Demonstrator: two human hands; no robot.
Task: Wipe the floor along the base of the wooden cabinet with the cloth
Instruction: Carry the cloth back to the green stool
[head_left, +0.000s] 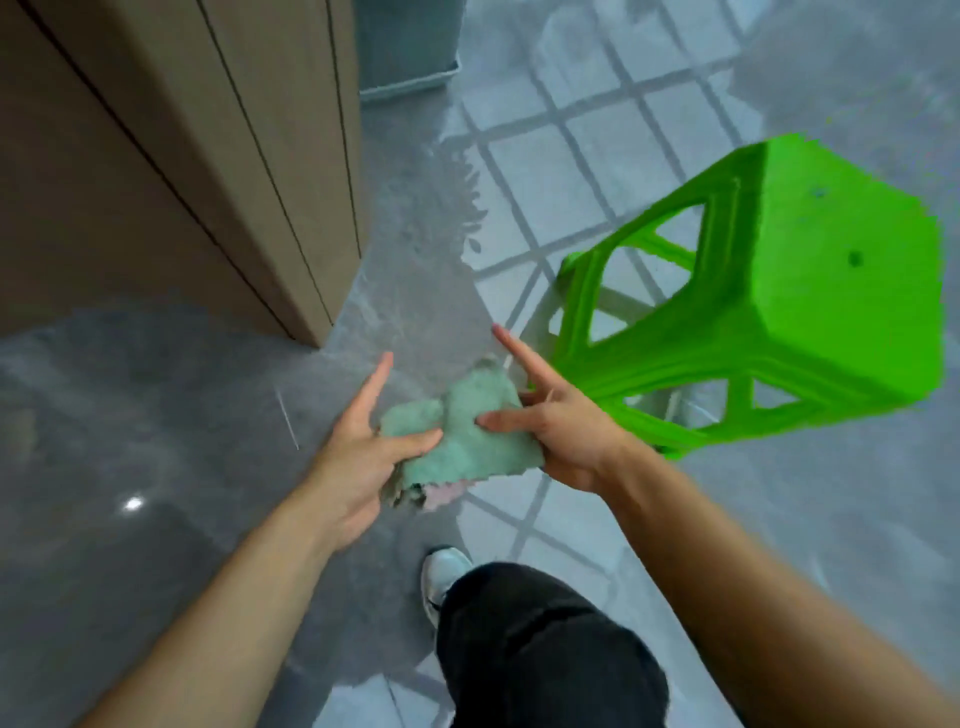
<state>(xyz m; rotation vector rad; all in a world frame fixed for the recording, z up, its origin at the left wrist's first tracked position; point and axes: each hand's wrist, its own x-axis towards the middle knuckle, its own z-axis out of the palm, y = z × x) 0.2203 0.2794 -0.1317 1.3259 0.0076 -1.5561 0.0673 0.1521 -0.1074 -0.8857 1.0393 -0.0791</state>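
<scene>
The mint-green cloth (467, 434) is bunched up between the two hands, held in the air above the grey floor (156, 415), not yet down on it. A bit of pink shows at its lower edge. The left hand (358, 457) pinches it from the left with thumb and lower fingers closed on the fabric, its forefinger sticking out straight; the right hand (561, 431) holds the right side the same way, thumb pressed onto the cloth, forefinger pointing away.

What counts for the wipe is where the wooden cabinet (182, 156) stands: up and to the left of the cloth, its near corner just beyond the left forefinger. The base runs from that corner away to the far side, and also off to the left. So the left hand is the nearer one, and I'd say the cloth must go down and leftward to meet that edge.

A bright green plastic stool (779, 312) stands right of the hands, near the right knuckles. A sneaker (441, 577) and a dark trouser leg (545, 649) show below.
</scene>
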